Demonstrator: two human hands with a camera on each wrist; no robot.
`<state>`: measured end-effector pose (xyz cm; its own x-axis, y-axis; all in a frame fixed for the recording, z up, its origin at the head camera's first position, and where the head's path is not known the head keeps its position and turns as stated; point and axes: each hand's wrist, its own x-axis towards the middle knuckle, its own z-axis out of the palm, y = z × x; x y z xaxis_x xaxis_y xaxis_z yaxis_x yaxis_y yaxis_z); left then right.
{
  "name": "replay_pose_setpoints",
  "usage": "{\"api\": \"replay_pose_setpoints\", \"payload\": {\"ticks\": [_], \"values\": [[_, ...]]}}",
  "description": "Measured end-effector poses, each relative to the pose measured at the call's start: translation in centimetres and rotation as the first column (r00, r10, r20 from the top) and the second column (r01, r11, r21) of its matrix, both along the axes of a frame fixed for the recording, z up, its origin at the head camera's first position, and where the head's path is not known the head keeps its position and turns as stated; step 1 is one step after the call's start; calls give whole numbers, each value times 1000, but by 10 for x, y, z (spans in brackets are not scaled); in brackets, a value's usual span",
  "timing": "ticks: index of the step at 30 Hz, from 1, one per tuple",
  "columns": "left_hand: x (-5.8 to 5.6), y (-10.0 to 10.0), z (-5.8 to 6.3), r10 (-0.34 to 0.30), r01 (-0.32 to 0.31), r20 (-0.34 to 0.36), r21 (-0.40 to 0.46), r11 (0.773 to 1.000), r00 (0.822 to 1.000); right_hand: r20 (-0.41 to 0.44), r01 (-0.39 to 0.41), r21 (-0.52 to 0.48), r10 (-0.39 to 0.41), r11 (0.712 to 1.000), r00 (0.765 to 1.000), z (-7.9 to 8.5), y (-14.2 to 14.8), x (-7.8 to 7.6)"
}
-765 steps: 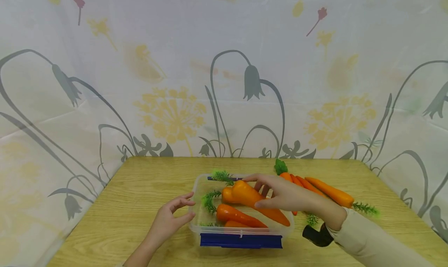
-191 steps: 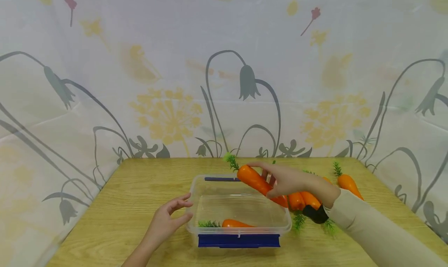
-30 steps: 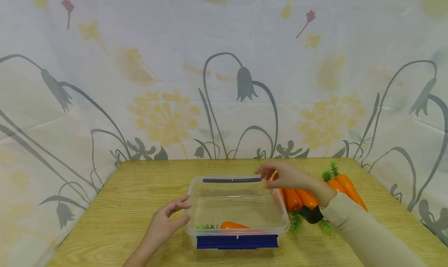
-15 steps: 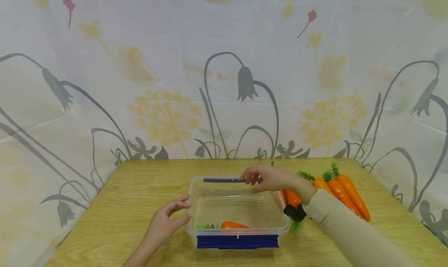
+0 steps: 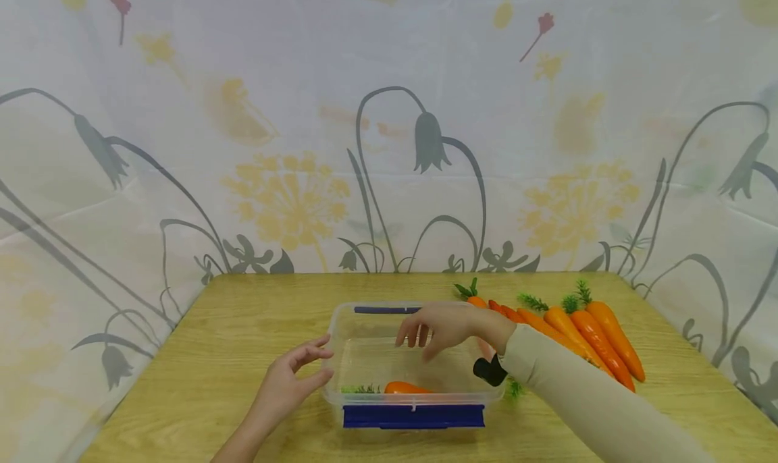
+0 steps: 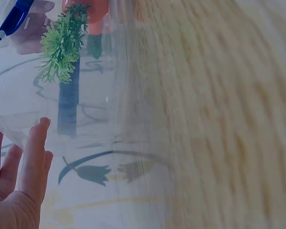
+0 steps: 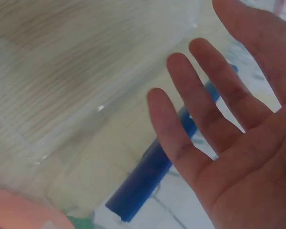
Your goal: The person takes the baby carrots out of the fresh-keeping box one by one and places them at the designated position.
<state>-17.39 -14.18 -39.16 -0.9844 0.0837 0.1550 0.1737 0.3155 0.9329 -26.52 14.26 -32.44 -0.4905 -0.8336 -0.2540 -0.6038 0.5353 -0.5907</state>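
A clear plastic container [image 5: 500, 385] with blue latches stands at the middle of the table. One orange carrot [image 5: 406, 387] with green leaves [image 6: 62, 52] lies inside along the near wall. My left hand [image 5: 298, 372] is at the container's left rim, fingers apart and fingertips right at the edge; the left wrist view shows its fingers [image 6: 34, 157] extended beside the clear rim. Over the container's inside hangs my right hand [image 5: 450, 324], fingers loosely bent and holding nothing. In the right wrist view a blue latch [image 7: 143, 181] shows behind its spread fingers.
Several carrots [image 5: 614, 335] with green tops lie slanted in a row right of the container, partly behind the right forearm. A black wrist camera [image 5: 489, 370] sits below the right wrist. A patterned cloth [image 5: 389, 146] hangs behind the wooden table [image 5: 243, 328].
Earlier, several carrots lay in the container, then my right hand held one above its right side. In the last second the empty right hand moved left and nearer, over the container. My left hand stayed.
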Motion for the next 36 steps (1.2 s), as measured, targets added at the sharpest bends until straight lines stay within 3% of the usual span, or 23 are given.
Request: {"api": "replay_pose_setpoints", "payload": {"ticks": [5, 11, 15, 18, 24, 27, 32, 36], "values": [[0, 0, 1, -3, 3, -1, -1, 1000, 1000, 180, -39, 91, 23, 995, 983, -7, -10, -3], [0, 1, -1, -7, 7, 0, 8, 1000, 1000, 301, -133, 179, 74, 975, 951, -17, -14, -7], [-1, 1, -1, -12, 12, -3, 2, 1000, 1000, 408, -119, 237, 12, 964, 913, -22, -15, -8], [-1, 1, -1, -7, 7, 0, -4, 1000, 1000, 428, -91, 263, -31, 961, 903, -25, -17, -6], [0, 0, 0, -4, 4, 4, 2, 1000, 1000, 405, -73, 300, -58, 951, 912, -27, -21, -2], [1, -1, 1, 0, 0, 3, 2, 1000, 1000, 380, -17, 274, -91, 962, 920, -26, -20, -2], [0, -1, 0, -2, 2, -1, 3, 1000, 1000, 176, 107, 165, -136, 980, 975, -26, -14, -8], [0, 0, 0, -6, 6, 3, 3, 1000, 1000, 27, 84, 140, -89, 987, 996, -26, -13, -11]]}}
